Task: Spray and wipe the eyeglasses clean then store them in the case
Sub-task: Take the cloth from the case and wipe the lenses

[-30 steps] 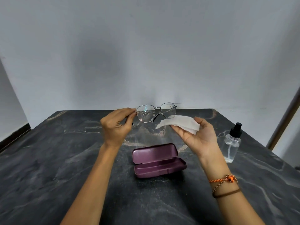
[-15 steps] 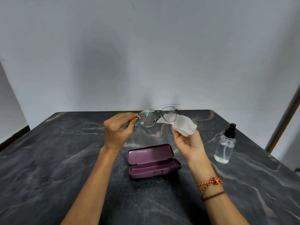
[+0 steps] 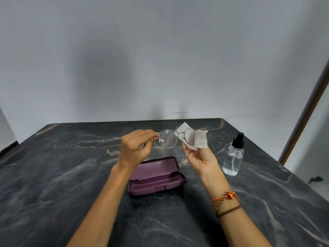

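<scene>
My left hand pinches the left hinge of the thin metal eyeglasses and holds them above the table. The left lens carries spray droplets. My right hand holds a white cloth folded around the right lens, so that lens is mostly covered. Below the hands the purple case lies open on the dark marble table, with nothing inside it.
A clear spray bottle with a black nozzle stands upright to the right of my right hand. The table's right edge runs close behind it. A grey wall rises behind the table, and a thin wire lies along its base.
My right hand has brought the cloth up from beside the glasses and wrapped it over the right lens. The glasses have dropped slightly.
</scene>
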Motion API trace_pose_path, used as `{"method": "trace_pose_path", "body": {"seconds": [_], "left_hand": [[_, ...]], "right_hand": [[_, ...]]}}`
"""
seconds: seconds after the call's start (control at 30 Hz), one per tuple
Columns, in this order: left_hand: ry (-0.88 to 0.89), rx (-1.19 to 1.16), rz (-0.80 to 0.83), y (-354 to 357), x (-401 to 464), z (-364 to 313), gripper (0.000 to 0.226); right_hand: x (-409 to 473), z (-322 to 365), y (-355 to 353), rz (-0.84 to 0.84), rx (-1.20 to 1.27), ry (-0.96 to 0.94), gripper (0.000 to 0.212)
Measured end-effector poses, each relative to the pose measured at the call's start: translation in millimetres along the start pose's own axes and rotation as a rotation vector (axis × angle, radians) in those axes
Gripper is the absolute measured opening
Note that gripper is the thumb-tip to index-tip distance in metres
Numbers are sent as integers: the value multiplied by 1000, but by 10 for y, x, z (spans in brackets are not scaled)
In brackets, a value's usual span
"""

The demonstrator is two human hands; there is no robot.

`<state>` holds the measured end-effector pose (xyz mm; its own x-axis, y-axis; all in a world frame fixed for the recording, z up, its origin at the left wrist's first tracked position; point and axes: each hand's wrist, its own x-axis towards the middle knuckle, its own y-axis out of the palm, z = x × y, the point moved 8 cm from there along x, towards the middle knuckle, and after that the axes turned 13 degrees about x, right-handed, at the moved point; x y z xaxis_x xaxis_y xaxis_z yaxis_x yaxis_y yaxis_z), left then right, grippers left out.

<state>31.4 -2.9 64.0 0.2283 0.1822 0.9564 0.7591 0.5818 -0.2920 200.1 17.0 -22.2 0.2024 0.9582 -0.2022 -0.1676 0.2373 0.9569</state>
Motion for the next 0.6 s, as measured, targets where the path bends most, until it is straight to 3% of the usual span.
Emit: {"method": "trace_pose_path", "body": {"seconds": [0.13,0.23,0.33,0.6], "left_hand": [[47,-27,39,49,-58,-91,7],[74,-50,71,95,-99,-143,17],[92,-47,89,148,-125,-190,10],[45,-18,104,196,-174,-136,6]], "right_hand": [[22,62,-113,-61,-113,-52,13],[39,168,-194,-155,-203,-187,23],[25,258,-234,-216,-261,-286,31],[70,271,-142,-108,-360,-269,48]]}}
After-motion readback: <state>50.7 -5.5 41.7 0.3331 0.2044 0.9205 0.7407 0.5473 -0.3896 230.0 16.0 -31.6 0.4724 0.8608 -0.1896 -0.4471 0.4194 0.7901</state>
